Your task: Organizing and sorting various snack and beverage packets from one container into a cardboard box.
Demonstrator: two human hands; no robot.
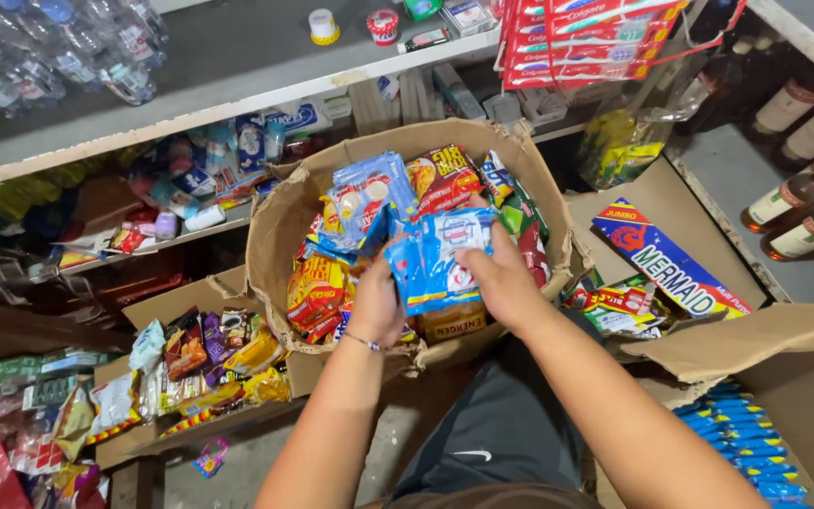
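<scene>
A bundle of blue and white snack packets [437,259] sits between both my hands over a brown cardboard box [280,221]. My left hand [374,302] grips the bundle's left lower side, a thin bracelet on its wrist. My right hand [504,278] clasps the bundle from the right. The box is crammed with more blue packets [369,193], yellow and red packets [317,287] and dark red ones [445,179]. My dark shorts [492,434] show below.
A low carton [134,443] of mixed sachets lies at the left. Shelves [171,113] behind hold small goods and water bottles [58,52]. Red toothpaste boxes [586,38] and glass bottles [803,203] stand at the right. Blue pens [746,443] lie at lower right.
</scene>
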